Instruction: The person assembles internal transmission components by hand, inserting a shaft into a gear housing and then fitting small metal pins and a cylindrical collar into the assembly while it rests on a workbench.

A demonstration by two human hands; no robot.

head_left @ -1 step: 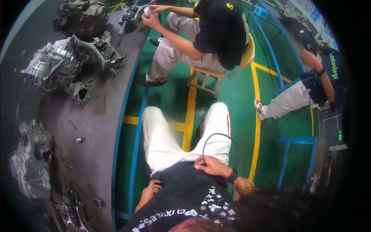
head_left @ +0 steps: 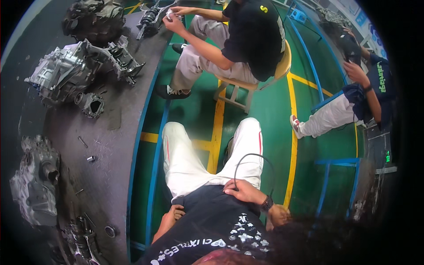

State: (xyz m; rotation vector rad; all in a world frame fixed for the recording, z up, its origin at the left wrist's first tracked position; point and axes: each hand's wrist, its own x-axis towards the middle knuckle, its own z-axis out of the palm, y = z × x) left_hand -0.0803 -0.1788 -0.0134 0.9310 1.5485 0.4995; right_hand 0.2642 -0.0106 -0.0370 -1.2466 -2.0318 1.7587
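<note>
My left hand [head_left: 172, 215] rests against the left side of my black shirt [head_left: 205, 221] near the hem, its fingers loosely bent over the cloth and nothing visible in it. My right hand [head_left: 245, 191] lies on my lap at the shirt's lower edge, palm down, with thumb and forefinger apart; the other fingers are partly hidden. A thin black cable [head_left: 254, 154] loops up from beside this hand over my right thigh and back toward the wrist, which wears a dark watch or bracelet [head_left: 267, 202]. Whether the hand touches the cable I cannot tell.
On the workbench [head_left: 117, 145] to my left lie a silver gearbox housing [head_left: 62, 68], a grey casting [head_left: 37, 181], a gear shaft assembly [head_left: 81, 236], a metal ring [head_left: 111, 231] and small bolts. A seated person [head_left: 251, 39] handles a small part ahead. Another person [head_left: 366, 88] sits at right.
The person at the right has shifted the hand nearer to me, which was smeared by motion before. The whole view has moved very slightly. My hands stay in place.
</note>
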